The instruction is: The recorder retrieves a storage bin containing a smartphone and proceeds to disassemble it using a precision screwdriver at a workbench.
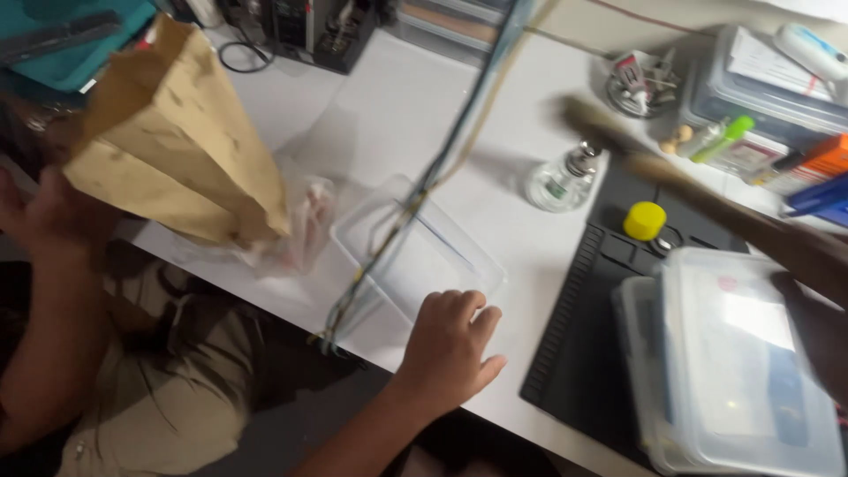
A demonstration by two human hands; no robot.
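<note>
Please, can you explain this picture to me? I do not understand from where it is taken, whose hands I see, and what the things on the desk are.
There is no machine here. A person wears a camera on the head, and it looks down at the person's own two bare hands.

The left hand holds a brown paper bag lifted over the white desk. The right hand rests on the desk's near edge, beside a clear plastic tray, and holds nothing.

Further right lies a black mat with a yellow cap and a clear lidded box on it. A small glass bottle stands behind the mat. The picture is blurred, so smaller things are hard to tell.
</note>
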